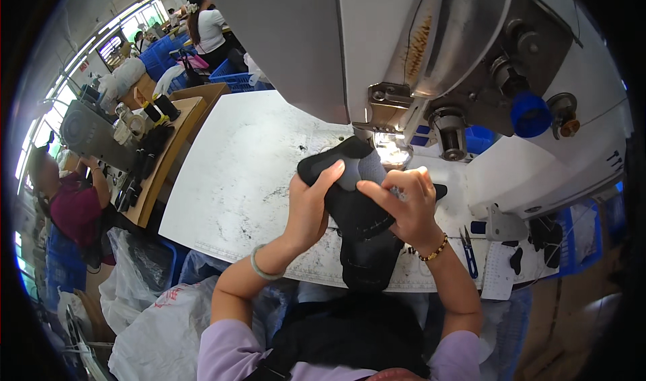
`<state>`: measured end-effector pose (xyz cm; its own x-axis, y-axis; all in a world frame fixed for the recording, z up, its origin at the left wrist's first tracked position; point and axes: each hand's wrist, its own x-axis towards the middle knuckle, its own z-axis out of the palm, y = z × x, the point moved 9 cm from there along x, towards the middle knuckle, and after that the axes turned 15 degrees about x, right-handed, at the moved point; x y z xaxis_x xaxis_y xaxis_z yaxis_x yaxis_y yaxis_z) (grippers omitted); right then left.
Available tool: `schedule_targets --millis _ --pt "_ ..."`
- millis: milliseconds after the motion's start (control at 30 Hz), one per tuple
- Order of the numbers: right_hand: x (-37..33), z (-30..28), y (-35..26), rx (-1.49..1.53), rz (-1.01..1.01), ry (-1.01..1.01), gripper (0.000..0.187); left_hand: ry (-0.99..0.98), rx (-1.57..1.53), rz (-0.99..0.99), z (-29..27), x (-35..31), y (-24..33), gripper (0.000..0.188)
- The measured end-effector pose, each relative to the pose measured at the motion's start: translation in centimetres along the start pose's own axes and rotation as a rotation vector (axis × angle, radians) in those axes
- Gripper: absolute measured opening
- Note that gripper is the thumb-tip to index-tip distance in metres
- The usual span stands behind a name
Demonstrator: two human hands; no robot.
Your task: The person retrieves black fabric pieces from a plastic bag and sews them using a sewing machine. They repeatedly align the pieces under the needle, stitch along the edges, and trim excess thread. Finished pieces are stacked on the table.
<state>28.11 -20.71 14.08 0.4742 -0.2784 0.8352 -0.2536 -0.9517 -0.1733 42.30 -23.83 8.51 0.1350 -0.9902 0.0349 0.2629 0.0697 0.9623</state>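
Both hands grip the shoe upper [360,206] over the desk [242,172]. The sewing machine [464,64] rises just behind the grip; the thread snips [469,252] lie right of it, on the desk.

Black shoe upper [356,213] with grey patch. White bench [249,165], dark-smudged. Blue knob [530,114] on grey-white sewing machine [404,38].

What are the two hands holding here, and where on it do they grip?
Both hands hold one black fabric piece with a grey patch under the sewing machine. The left hand grips its left edge, the right hand its right side, thumbs on top.
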Motion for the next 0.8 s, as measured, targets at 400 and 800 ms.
schedule_targets --millis 400,800 --pt "-1.1 0.2 3.7 0.047 0.127 0.106 0.051 -0.164 0.19 0.111 1.7 5.3 0.5 0.013" --pt "-0.9 0.1 3.3 0.023 0.085 0.097 0.044 -0.184 0.245 0.153 1.6 5.3 0.6 0.012"
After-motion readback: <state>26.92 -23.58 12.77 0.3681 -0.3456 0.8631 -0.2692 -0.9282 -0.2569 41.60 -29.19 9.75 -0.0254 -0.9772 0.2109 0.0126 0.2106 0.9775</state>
